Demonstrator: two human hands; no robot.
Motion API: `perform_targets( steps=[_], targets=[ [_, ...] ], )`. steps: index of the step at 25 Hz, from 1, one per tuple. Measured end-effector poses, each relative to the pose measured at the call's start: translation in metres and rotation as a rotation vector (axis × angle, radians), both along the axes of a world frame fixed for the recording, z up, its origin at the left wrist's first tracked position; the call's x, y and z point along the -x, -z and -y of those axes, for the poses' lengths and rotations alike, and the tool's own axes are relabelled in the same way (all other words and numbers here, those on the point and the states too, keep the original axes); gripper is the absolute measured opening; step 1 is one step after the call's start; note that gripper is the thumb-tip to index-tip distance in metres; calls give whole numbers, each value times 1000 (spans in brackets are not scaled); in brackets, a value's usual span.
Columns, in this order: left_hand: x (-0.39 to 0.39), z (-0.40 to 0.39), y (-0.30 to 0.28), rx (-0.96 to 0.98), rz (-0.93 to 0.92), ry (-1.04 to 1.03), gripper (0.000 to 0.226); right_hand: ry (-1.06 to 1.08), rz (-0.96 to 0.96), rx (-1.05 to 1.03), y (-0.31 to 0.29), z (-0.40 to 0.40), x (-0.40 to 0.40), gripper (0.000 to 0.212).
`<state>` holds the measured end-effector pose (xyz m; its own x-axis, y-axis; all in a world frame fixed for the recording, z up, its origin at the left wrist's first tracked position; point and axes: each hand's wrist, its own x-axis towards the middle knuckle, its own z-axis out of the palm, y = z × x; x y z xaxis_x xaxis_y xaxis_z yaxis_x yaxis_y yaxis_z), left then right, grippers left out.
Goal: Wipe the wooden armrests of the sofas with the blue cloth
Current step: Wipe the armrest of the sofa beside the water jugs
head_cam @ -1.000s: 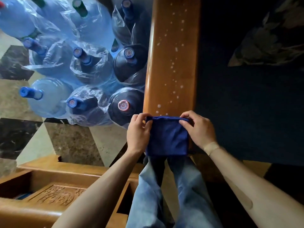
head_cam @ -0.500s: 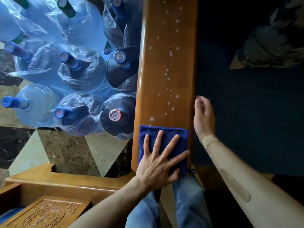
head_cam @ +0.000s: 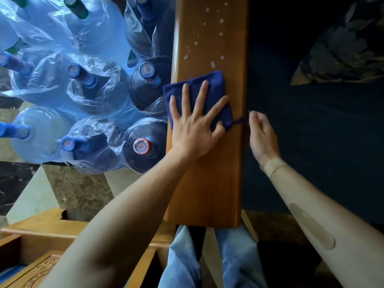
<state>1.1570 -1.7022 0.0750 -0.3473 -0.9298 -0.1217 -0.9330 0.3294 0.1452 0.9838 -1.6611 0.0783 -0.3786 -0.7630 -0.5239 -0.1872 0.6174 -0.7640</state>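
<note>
A long wooden armrest [head_cam: 209,183] runs up the middle of the view, with white droplets on its far part. A folded blue cloth [head_cam: 197,88] lies flat on it. My left hand [head_cam: 195,125] presses down on the cloth with fingers spread. My right hand [head_cam: 262,136] rests against the armrest's right edge, fingers loosely curled and holding nothing. A thin loop of the cloth trails toward my right hand.
Several large water bottles [head_cam: 143,146] in plastic bags stand on the floor close to the armrest's left side. The dark blue sofa seat [head_cam: 311,142] lies to the right, with a patterned cushion [head_cam: 342,57] on it. A carved wooden table [head_cam: 39,269] sits at lower left.
My left hand has pushed the cloth away from me along the armrest, over droplets near the front. My right hand let go of the cloth earlier and now stays beside the edge.
</note>
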Motion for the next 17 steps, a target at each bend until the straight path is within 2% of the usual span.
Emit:
perform_targets(
  steps=[3,6,8,11,14,17],
  targets=[
    [-31,-103,-4,-36,-29,-56,62,-2,-89,0,2,0,-12,40],
    [-61,-216,-8,-87,-10,25,70,21,-113,-15,0,-2,-20,41],
    [-69,-247,-9,-130,26,81,77,21,-95,-14,-2,-6,-22,42],
    [-53,-215,-9,-136,43,145,74,43,-53,17,-1,-6,-17,42],
    [-20,-148,-9,-109,55,246,67,77,4,19,5,-5,-11,46],
    [11,-73,-6,-72,67,342,69,50,88,-59,5,1,5,50]
  ],
)
